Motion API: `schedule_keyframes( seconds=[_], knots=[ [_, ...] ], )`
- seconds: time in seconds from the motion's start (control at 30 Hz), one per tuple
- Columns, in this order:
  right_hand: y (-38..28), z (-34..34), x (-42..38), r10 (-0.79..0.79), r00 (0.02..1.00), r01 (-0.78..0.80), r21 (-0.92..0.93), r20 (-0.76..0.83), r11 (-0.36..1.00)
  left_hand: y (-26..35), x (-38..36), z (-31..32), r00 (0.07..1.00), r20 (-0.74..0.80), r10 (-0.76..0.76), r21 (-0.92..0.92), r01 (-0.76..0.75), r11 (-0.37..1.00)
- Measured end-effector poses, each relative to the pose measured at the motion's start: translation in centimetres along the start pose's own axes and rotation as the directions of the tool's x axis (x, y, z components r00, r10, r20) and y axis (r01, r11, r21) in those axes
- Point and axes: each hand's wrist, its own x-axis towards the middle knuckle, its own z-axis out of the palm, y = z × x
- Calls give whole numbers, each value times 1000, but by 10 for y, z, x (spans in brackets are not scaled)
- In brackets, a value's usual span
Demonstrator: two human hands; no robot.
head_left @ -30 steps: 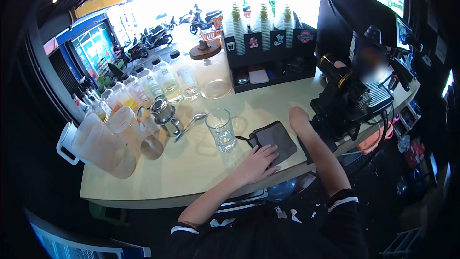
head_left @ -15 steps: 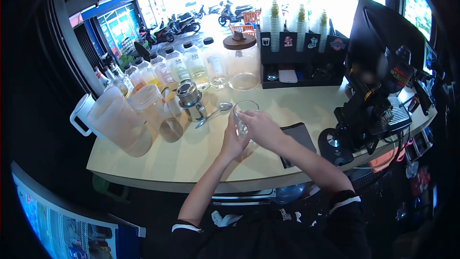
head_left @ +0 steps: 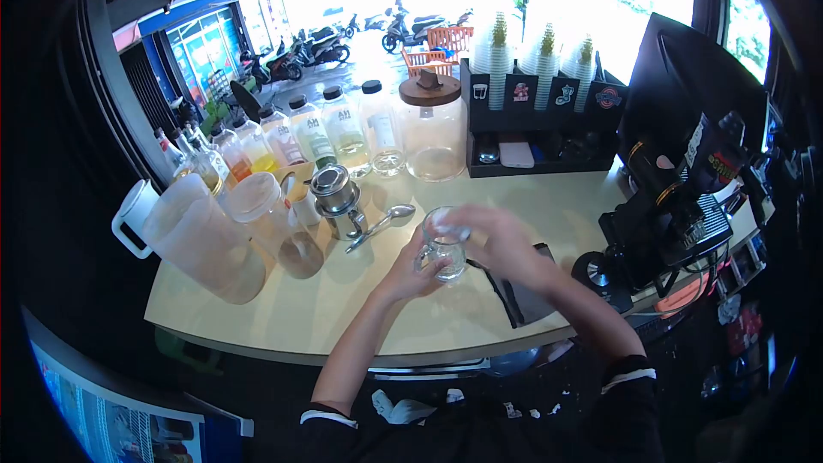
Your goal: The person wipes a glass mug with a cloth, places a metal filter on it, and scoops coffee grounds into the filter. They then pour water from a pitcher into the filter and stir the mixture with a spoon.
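My left hand (head_left: 414, 273) is closed around the lower part of a clear glass mug (head_left: 447, 267), which stands upright over the counter. Over the mug's rim is my right hand (head_left: 497, 240), blurred by motion, its fingers bent around a small white wad (head_left: 454, 229) at the opening. To the left of the mug lies a metal spoon (head_left: 394, 214). A metal drip coffee filter (head_left: 334, 191) sits on a small glass beside that spoon. Close under my right forearm is a dark flat pad (head_left: 533, 298).
Two cloudy plastic pitchers, a large one (head_left: 201, 244) and a smaller one (head_left: 279, 227), stand left. Behind are several bottles (head_left: 347, 141), a wooden-lidded jar (head_left: 435, 141) and a black cup rack (head_left: 549, 133). On the right stand a coffee machine (head_left: 660, 223) and a small scale-like device (head_left: 597, 270).
My right hand has lifted off the mug's side to its rim, where a white wad now shows. The mug has come slightly nearer in my left hand. My view has tilted up a little.
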Motion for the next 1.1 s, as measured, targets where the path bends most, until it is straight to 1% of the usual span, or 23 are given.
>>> schedule_keyframes(
  seconds=[0.03,0.07,0.17,0.23,0.3,0.33,0.37,0.43,0.47,0.5,0.53,0.57,0.63,0.7,0.73,0.83,0.87,0.9,0.93,0.97,1.03,1.07,1.1],
  knots=[
    [1,8,-8,-61,987,70,-57,146,996,-4,0,-2,1000,1,-5,-9,5,1000],
    [7,22,-13,-322,946,324,-241,50,915,-3,-1,-4,1000,10,12,-21,-12,1000],
    [24,6,-20,-326,931,362,-299,164,883,5,-1,-2,1000,17,2,-90,0,996],
    [39,-4,-18,-348,921,388,-327,175,862,4,-1,-3,1000,22,-22,-131,24,991],
    [40,-10,-16,-191,982,187,-187,-3,964,0,0,-3,1000,11,26,-89,-25,996],
    [35,-11,-15,-179,980,165,-156,-81,974,0,0,-4,1000,7,23,-89,-23,996],
    [28,-7,-16,-178,981,165,-152,-75,974,0,0,-4,1000,11,10,-98,-8,995],
    [12,10,-15,-314,942,289,-184,-123,940,1,-1,-3,1000,8,-9,-106,10,994],
    [13,22,-11,-494,868,480,-159,-57,863,2,-2,-3,1000,13,-3,-112,4,994],
    [20,28,-11,-497,866,483,-154,-59,862,3,-3,-3,1000,21,4,-114,-2,993],
    [29,35,-11,-595,799,579,-371,84,726,-2,-3,-3,999,30,-12,-162,17,987],
    [36,39,-11,-640,727,650,-547,246,528,-6,-4,-5,999,35,-12,-157,18,987],
    [49,25,-16,-664,691,691,-530,286,491,-14,-4,-7,999,37,8,-388,7,922],
    [48,9,-23,-643,665,726,-530,380,438,-12,-4,-7,999,44,6,-322,9,947],
    [53,4,-28,-641,666,726,-531,382,437,-11,-3,-7,999,53,1,-255,12,967],
    [79,-8,-42,-605,695,710,-502,389,493,-4,-3,-8,998,48,-38,-242,49,969],
    [89,-11,-46,-509,840,523,-532,189,666,-5,-4,-7,998,47,-36,-245,46,968],
    [97,-11,-46,-370,929,310,-509,-17,803,-7,-5,-7,998,58,-13,-229,26,973],
    [102,-6,-45,-307,917,196,-383,-255,903,-8,-4,-7,998,69,14,-211,1,977],
    [93,-2,-42,-316,915,204,-387,-252,899,-8,-2,-8,998,63,22,-210,-8,978],
    [59,9,-37,-262,891,212,-171,-372,962,-10,-5,-7,996,82,-21,-274,43,961],
    [43,16,-32,-268,940,239,-153,-213,959,-14,-6,-7,996,84,-24,-272,46,961],
    [35,23,-29,-266,939,236,-151,-219,960,-17,-6,-7,997,78,-23,-269,43,962]
  ],
)
